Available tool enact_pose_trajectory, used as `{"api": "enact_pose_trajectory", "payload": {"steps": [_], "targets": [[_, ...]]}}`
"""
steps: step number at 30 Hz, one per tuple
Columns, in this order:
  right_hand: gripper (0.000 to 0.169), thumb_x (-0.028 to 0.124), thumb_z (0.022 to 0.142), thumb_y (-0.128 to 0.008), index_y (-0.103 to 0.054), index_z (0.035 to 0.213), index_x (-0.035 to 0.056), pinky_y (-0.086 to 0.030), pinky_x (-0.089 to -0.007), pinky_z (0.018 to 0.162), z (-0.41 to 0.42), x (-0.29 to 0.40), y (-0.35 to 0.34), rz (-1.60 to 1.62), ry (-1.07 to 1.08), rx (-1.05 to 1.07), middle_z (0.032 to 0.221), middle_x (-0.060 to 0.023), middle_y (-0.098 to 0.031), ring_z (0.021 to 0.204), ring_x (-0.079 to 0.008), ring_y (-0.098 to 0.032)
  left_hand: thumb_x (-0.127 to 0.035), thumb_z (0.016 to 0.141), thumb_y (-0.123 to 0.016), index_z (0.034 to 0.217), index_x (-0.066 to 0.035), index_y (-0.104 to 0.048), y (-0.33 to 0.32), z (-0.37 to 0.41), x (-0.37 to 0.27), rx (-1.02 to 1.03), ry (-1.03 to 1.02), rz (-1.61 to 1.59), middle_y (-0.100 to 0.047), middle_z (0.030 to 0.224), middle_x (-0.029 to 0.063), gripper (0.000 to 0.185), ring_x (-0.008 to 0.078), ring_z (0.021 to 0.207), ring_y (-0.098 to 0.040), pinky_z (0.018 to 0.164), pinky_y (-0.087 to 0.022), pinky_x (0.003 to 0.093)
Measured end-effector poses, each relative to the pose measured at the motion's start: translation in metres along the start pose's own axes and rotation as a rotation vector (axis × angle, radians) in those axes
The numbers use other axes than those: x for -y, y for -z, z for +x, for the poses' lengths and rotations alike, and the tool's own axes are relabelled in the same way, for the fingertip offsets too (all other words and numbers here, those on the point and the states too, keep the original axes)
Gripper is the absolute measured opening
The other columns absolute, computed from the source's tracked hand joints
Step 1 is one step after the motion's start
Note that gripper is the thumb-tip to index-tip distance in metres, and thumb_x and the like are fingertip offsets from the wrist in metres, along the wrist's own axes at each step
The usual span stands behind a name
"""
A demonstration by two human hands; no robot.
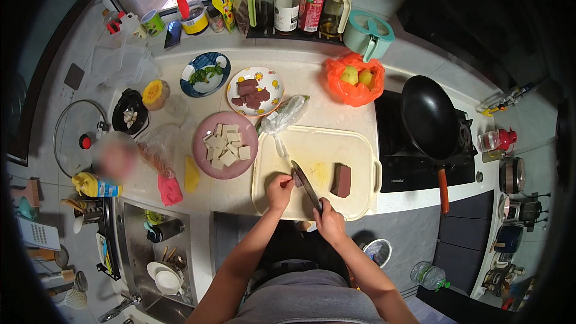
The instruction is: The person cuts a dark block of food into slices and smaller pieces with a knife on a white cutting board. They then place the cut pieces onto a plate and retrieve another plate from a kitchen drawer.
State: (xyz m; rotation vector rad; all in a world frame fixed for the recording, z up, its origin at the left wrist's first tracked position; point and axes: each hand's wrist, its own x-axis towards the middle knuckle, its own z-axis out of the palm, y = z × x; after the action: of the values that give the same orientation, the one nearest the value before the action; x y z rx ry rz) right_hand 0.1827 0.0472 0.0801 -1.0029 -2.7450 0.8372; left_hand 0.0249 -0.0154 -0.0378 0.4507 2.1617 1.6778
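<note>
My right hand grips the dark handle of a kitchen knife, its blade slanting up and left over a cream cutting board. At the blade's left side, the fingers of my left hand pinch a small dark reddish piece, partly hidden by fingers and blade. A dark red-brown block lies on the board's right half. Similar pieces lie on a patterned plate behind. White tofu-like slices fill the middle of a pink plate at the board's left.
A clear plastic bag touches the board's back edge. Behind stand a blue bowl with green peppers and an orange bag of yellowish produce. A black wok sits on the hob at right; a sink is at left.
</note>
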Motion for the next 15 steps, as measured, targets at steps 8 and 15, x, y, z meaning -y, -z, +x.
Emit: {"api": "enact_pose_trajectory", "payload": {"steps": [8,15], "targets": [[0.036,0.021,0.086,-0.056,-0.042,0.112,0.0006,-0.048,-0.0454,0.051,0.003,-0.003,-0.014,-0.016,-0.012,0.013,0.070,-0.0233,-0.061,0.057,-0.0397,-0.060,-0.006,0.074,-0.071,0.083,-0.004,-0.065,-0.001,-0.001,-0.001,0.012,0.034,-0.004,-0.065,0.072,0.0045,0.011,0.0113,0.062,-0.059,0.059,-0.048,0.0250],[0.036,0.021,0.086,-0.057,-0.042,0.111,0.0004,-0.048,-0.0456,0.050,0.003,-0.008,-0.023,-0.043,-0.022,0.019,0.070,-0.0237,-0.061,0.057,-0.0392,-0.060,-0.006,0.074,-0.071,0.083,-0.004,-0.064,0.000,0.000,0.000,0.019,0.020,0.033,-0.065,0.072,0.0048,0.012,0.0122,0.062,-0.060,0.059,-0.048,0.0258]]}}
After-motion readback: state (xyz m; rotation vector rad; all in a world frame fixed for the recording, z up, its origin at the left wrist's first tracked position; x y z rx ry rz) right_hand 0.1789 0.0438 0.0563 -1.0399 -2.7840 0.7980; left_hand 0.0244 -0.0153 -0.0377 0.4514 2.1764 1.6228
